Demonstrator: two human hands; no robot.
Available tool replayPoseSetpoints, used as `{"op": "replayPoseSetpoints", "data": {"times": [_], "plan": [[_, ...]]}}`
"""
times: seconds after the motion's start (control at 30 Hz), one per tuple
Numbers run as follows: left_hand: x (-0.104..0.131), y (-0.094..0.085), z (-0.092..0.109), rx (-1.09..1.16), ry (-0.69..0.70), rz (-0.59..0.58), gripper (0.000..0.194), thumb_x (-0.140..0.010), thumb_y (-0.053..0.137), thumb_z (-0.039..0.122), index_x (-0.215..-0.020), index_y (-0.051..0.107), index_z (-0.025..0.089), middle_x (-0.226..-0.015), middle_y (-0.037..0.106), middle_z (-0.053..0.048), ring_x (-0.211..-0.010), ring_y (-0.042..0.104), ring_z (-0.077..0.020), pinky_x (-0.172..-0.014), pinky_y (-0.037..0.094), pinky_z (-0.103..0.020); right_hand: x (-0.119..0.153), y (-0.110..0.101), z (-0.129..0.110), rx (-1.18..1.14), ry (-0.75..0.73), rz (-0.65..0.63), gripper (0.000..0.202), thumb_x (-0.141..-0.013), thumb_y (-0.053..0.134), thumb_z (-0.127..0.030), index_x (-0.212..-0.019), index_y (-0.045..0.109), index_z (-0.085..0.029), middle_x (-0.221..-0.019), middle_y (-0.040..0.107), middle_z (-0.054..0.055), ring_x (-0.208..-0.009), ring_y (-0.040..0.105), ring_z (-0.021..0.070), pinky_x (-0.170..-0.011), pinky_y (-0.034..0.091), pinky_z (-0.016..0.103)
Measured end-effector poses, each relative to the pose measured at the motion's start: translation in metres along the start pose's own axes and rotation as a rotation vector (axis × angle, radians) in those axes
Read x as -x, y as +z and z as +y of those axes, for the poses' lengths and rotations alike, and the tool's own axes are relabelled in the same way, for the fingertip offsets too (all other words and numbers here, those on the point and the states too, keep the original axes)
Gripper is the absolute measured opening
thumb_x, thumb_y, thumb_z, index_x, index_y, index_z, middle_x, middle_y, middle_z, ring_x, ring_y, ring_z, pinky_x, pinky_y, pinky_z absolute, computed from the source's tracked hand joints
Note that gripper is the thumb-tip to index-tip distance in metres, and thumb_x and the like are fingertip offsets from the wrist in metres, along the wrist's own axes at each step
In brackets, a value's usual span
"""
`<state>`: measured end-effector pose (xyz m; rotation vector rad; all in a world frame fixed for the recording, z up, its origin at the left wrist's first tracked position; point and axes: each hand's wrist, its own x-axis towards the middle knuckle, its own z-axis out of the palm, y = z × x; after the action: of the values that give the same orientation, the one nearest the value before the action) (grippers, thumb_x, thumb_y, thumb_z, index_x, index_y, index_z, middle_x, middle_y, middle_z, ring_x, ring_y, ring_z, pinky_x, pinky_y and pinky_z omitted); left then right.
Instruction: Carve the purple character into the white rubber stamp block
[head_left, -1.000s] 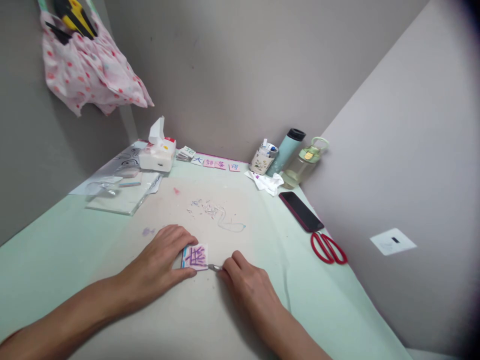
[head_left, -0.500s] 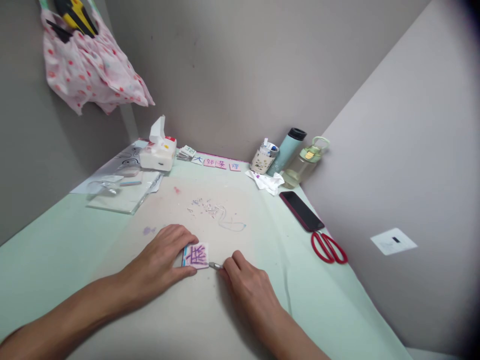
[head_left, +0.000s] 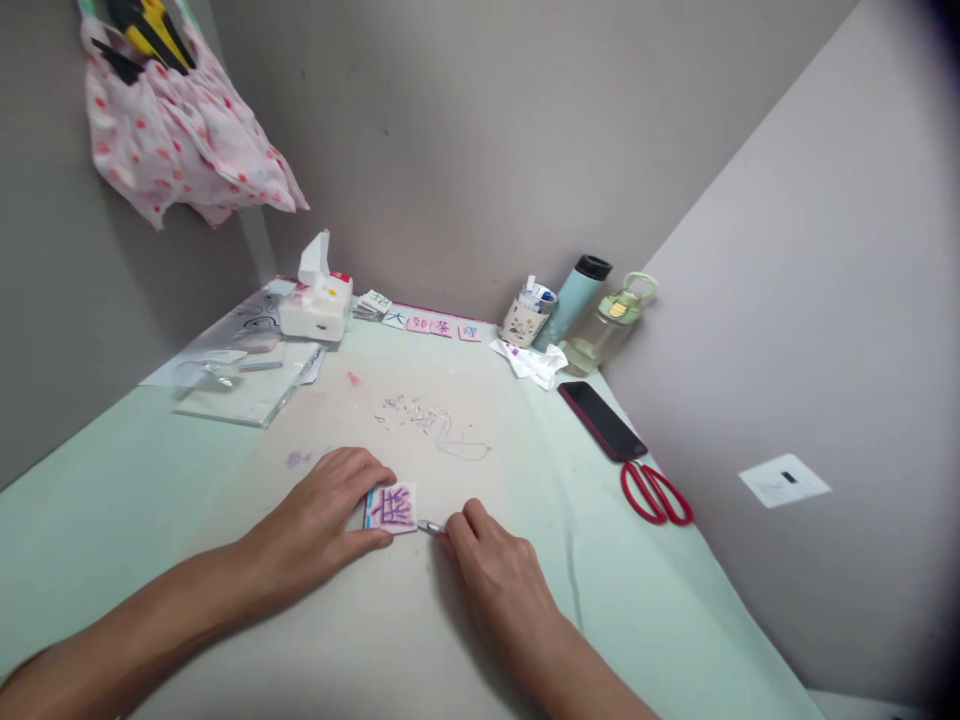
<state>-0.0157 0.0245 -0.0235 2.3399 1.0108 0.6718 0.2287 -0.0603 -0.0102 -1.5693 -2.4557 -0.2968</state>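
Pinching the small square tile [head_left: 395, 507] between thumb and fingers, my left hand [head_left: 330, 512] has it down on the pale sheet [head_left: 420, 640], close to mid-view, purple strokes facing up and blue marks along its left edge! Across from it, my right hand [head_left: 495, 570] is curled round a slim tool [head_left: 430, 527], knuckles up, the silvery tip aimed at the tile's near right corner; whether tip and tile actually meet, I can't tell from this far off. Just beyond the hands, a scatter of shavings [head_left: 420, 412] lies on the sheet. Over to the right on the green surface [head_left: 652, 610] I've got red-handled scissors [head_left: 655, 493], right beside the near end of the dark phone [head_left: 602, 421]. Further back, a crumpled tissue [head_left: 536, 368] lies in front of the pen cup [head_left: 522, 323], with the blue flask [head_left: 574, 297] and the clear bottle [head_left: 594, 342] alongside. Left of those, a row of lettered squares [head_left: 441, 327] lines the back, then the tissue pack [head_left: 317, 312], paper poking up.
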Motion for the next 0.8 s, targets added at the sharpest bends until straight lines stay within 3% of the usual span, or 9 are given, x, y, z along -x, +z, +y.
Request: {"op": "replayPoseSetpoints", "data": {"times": [0.23,0.53,0.7,0.8], "plan": [[0.0,0.0,0.0,0.003,-0.015,-0.005,0.031,-0.09,0.075,0.026,-0.119,0.062,0.028,-0.112,0.065,-0.002,-0.11,0.057,-0.0274,-0.095,0.045,-0.039,0.001,-0.001,-0.004,0.02,-0.023,0.022,0.023,-0.097,0.05,0.0,-0.091,0.05,-0.023,-0.081,0.06,0.003,-0.059,0.059,0.018,-0.048,0.02,0.031],[0.001,0.0,0.001,-0.022,-0.041,-0.004,0.03,-0.091,0.074,0.03,-0.119,0.063,0.028,-0.112,0.066,-0.002,-0.106,0.059,-0.0273,-0.092,0.045,-0.04,-0.001,0.003,-0.006,-0.033,0.068,-0.014,0.024,-0.096,0.053,-0.002,-0.089,0.047,-0.025,-0.081,0.061,0.0,-0.055,0.059,0.0167,-0.048,0.021,0.031],[0.0,0.001,0.001,-0.023,-0.059,-0.005,0.029,-0.09,0.073,0.032,-0.118,0.064,0.027,-0.112,0.066,-0.002,-0.106,0.06,-0.0272,-0.092,0.047,-0.039,-0.001,-0.002,-0.013,0.059,0.033,-0.001,0.037,-0.077,0.053,0.011,-0.09,0.049,-0.024,-0.08,0.063,0.002,-0.056,0.058,0.0168,-0.046,0.023,0.032],[0.001,0.001,0.002,-0.014,-0.064,-0.003,0.028,-0.091,0.071,0.031,-0.117,0.064,0.027,-0.111,0.066,-0.003,-0.106,0.06,-0.0276,-0.091,0.048,-0.039,0.0,-0.006,-0.016,0.089,0.015,0.0,0.04,-0.073,0.051,0.013,-0.091,0.05,-0.023,-0.08,0.063,0.002,-0.055,0.056,0.0165,-0.047,0.027,0.031]]}}
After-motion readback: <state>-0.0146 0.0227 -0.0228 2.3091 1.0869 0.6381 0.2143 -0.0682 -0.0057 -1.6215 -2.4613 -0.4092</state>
